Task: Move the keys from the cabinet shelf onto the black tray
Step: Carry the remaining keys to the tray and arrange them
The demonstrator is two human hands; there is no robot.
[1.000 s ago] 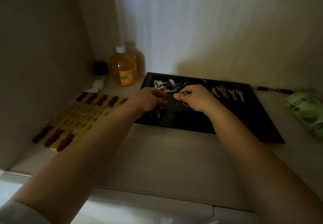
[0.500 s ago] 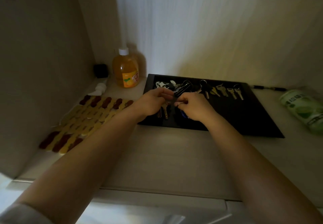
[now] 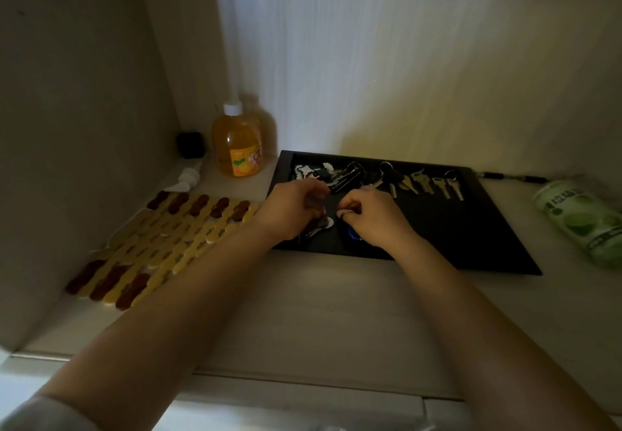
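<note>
Both my hands worked over the black tray's (image 3: 488, 249) front-left corner: left hand (image 3: 289, 210) curled on a key bunch (image 3: 318, 225), right hand (image 3: 373, 217) pinching its ring (image 3: 346, 214).

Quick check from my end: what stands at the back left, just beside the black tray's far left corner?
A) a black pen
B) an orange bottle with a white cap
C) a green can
B: the orange bottle with its white cap stands upright just left of the black tray's far left corner.

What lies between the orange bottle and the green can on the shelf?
The black tray with keys, seen in the head view, between orange bottle and green can.
</note>
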